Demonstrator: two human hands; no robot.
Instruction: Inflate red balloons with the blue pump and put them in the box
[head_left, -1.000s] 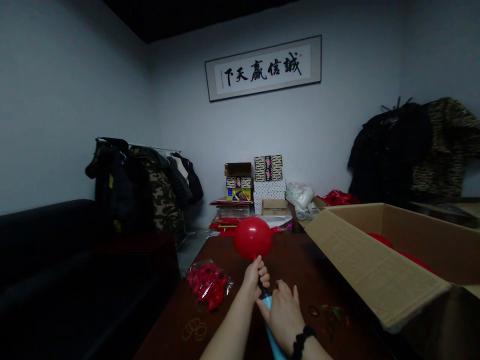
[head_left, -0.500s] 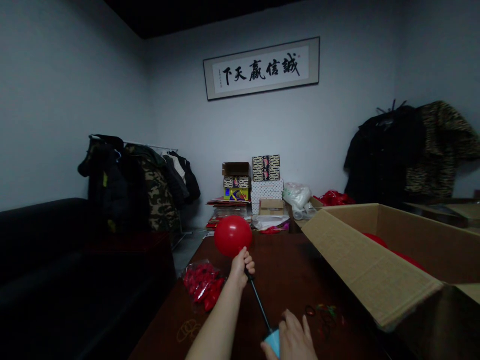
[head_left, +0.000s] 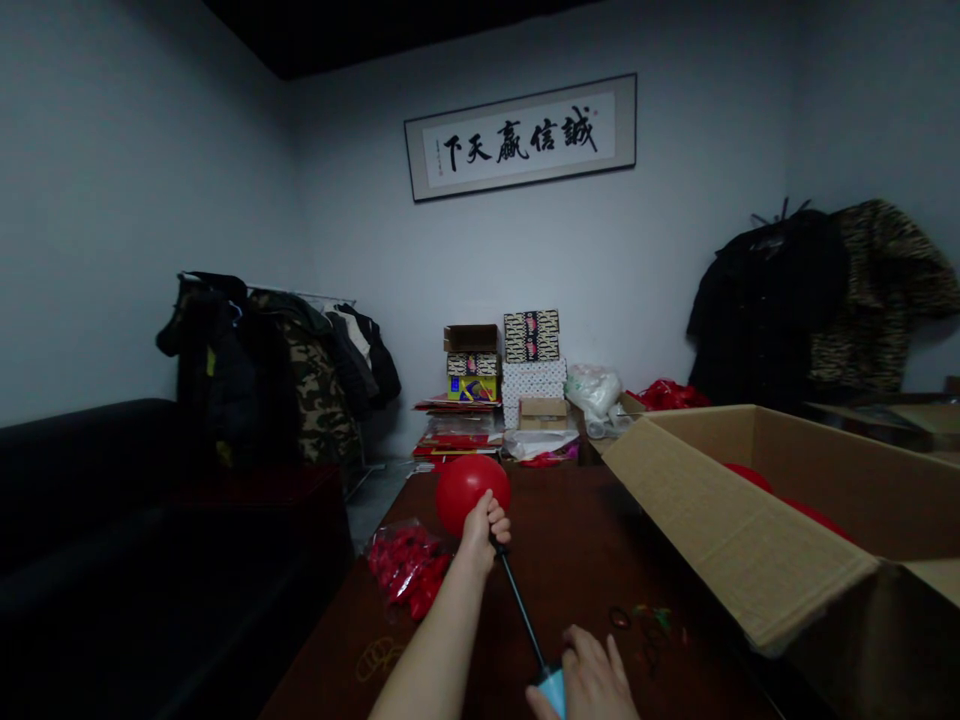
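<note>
A round, inflated red balloon (head_left: 466,492) sits above the table's far part. My left hand (head_left: 487,530) is closed around the neck of the balloon and the far end of a hand pump. The thin dark rod of the balloon pump (head_left: 523,607) runs toward me from that fist. My right hand (head_left: 598,678) grips the light blue end of the pump near the bottom of the view, its fingers partly hiding it. To the left of my left hand lies a clear plastic bag (head_left: 409,565) of red balloons.
Yellowish rubber bands (head_left: 377,657) and several coloured bands (head_left: 654,625) lie on the dark brown table (head_left: 570,540). A large open cardboard box (head_left: 739,530) with red things inside stands at right. Stacked boxes (head_left: 532,365) stand at the back; a black sofa (head_left: 150,560) is at left.
The red balloon has dipped lower and shifted slightly right, closer behind my left hand. My right hand and the pump's blue end have moved slightly down and to the right.
</note>
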